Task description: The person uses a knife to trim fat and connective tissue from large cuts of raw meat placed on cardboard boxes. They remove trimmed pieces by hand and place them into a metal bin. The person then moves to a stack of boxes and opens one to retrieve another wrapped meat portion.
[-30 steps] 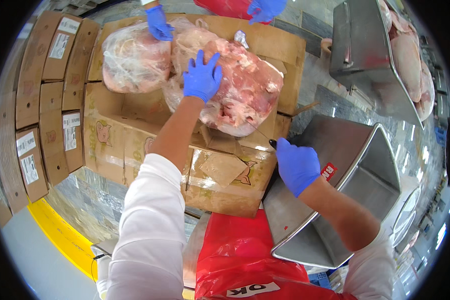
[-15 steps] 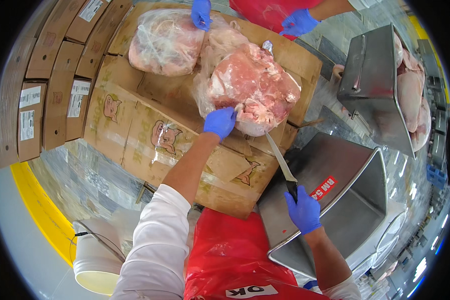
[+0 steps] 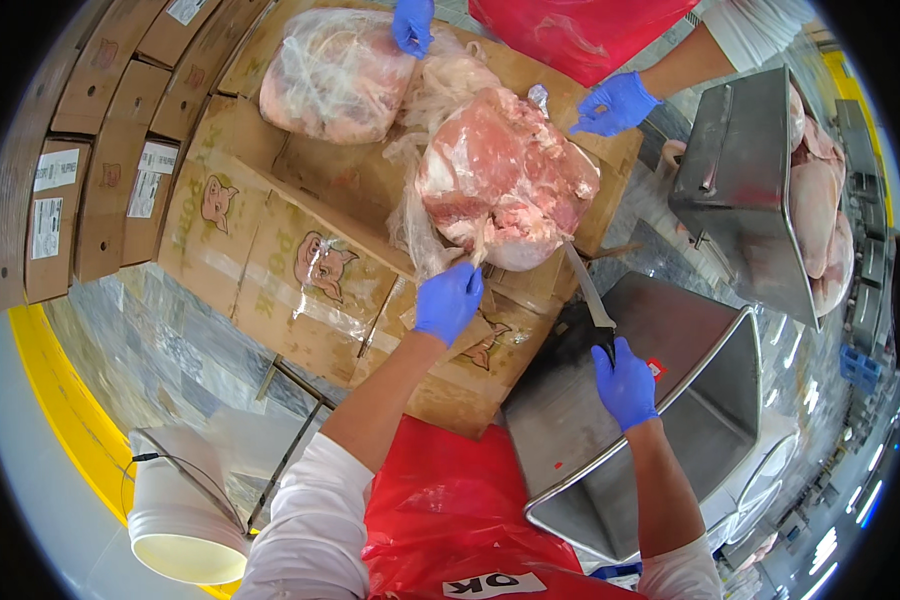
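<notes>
Pinching a pale strip [image 3: 480,241] at the near edge of the meat [image 3: 510,185], the fingers of the left hand [image 3: 450,303] were pressed together, back of the hand up; the left forearm [image 3: 382,405] slanted in from the near left. The right hand [image 3: 625,383] had its fingers wrapped round a knife [image 3: 590,290], blade pointing far, tip at the meat's near right edge; the right forearm [image 3: 666,490] reached almost straight forward. The meat lay on cardboard [image 3: 270,270], right of a plastic-wrapped piece [image 3: 335,80].

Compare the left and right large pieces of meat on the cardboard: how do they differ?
The left piece is wrapped in clear plastic, while the right piece is mostly bare. The left piece looks pale and hazy; the right piece shows pink flesh. Both rest on the cardboard.
</notes>
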Available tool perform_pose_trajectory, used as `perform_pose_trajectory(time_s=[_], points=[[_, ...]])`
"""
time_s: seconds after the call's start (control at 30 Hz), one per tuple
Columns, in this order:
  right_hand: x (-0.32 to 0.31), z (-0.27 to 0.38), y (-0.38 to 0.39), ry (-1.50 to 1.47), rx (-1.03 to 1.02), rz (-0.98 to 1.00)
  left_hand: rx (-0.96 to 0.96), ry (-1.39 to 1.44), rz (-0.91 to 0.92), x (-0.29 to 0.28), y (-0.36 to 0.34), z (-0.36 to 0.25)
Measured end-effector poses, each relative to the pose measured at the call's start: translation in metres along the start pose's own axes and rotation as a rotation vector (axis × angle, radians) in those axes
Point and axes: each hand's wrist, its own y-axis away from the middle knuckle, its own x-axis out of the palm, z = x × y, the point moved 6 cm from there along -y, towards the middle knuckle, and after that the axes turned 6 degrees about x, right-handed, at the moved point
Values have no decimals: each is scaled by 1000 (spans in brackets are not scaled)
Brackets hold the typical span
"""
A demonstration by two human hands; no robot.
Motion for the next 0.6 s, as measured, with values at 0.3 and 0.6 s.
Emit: perform_pose_trajectory(time_s=[0.3, 0.6], points=[[4, -16, 18, 33, 13, 63, 62, -161, 144, -35, 26, 9], [22, -13, 56, -42, -1, 96, -370, -28, 327, 22, -73, 15]])
